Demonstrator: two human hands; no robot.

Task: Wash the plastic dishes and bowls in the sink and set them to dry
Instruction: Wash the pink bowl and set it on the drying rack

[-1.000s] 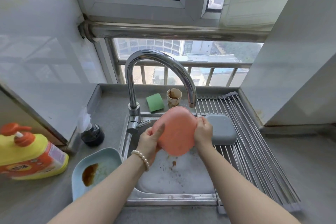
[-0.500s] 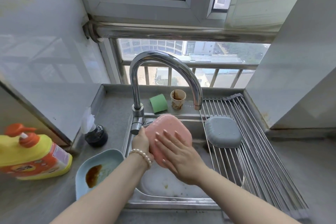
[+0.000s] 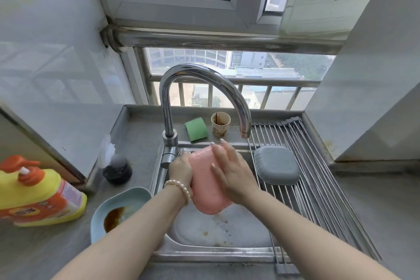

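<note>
A pink plastic dish (image 3: 205,185) is held on edge over the sink (image 3: 218,254), its underside toward me. My left hand (image 3: 180,169) grips its left rim. My right hand (image 3: 230,171) lies flat on the dish's back with fingers straight and spread. A grey plastic dish (image 3: 276,165) lies upside down on the metal drying rack (image 3: 318,188) to the right. A light blue dish (image 3: 118,206) with a brown sauce stain sits on the counter left of the sink. Foamy water with food specks fills the sink bottom.
The chrome tap (image 3: 200,88) arches over the sink, no water visible from it. Behind it stand a green sponge (image 3: 196,129) and a stained paper cup (image 3: 220,124). A yellow and orange detergent bottle (image 3: 34,191) and a small dark bottle (image 3: 117,169) stand at left.
My right hand left the dish's right rim and now rubs flat over its back, sliding up toward the top edge. The dish has tilted lower over the sink.
</note>
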